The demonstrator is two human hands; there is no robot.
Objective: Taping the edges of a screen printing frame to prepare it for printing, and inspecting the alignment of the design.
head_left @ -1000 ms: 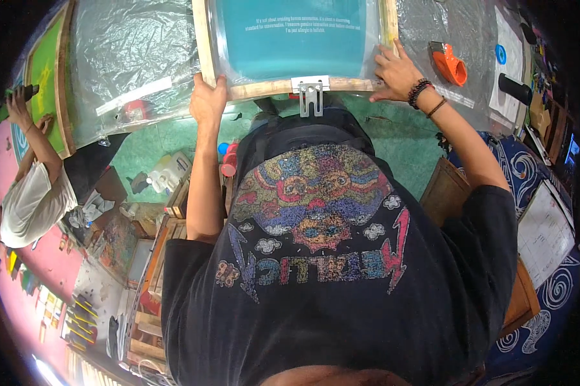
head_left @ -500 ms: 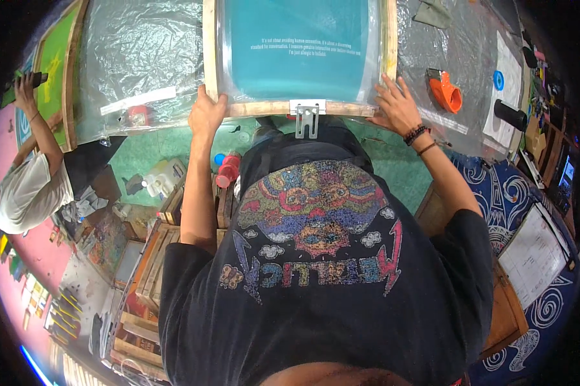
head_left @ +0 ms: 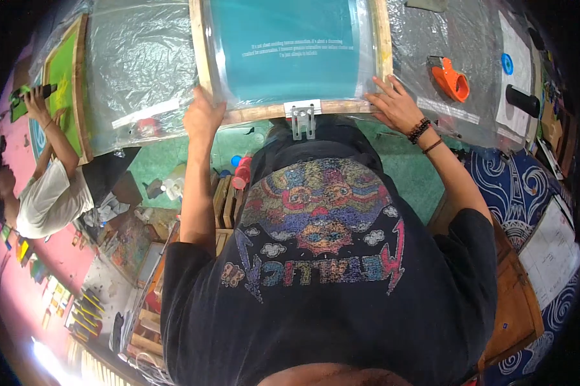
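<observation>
A wooden-framed printing screen (head_left: pixel 289 110) with teal mesh (head_left: pixel 283 77) and small pale lettering lies on the plastic-covered table in front of me. My left hand (head_left: pixel 203 119) is closed round its near left corner, the thumb toward the near rail. At the near right corner, my right hand (head_left: pixel 399 109) grips the frame, with fingers laid over the wood; part of the thumb is hidden. Between the hands, a slotted metal bracket (head_left: pixel 303 122) sits at the middle of the near rail, close to my waist.
An orange plastic object (head_left: pixel 449 80), a blue tape roll (head_left: pixel 507 64) and a black cylinder (head_left: pixel 523 100) lie to the right. At left, another person in a white shirt (head_left: pixel 55 199) works over a green screen (head_left: pixel 68 83). Wooden crates (head_left: pixel 224 202) stand below my left arm.
The whole view has shifted a little. My right hand's fingers, spread before, now rest closer together over the frame's corner. My left hand stays on its corner.
</observation>
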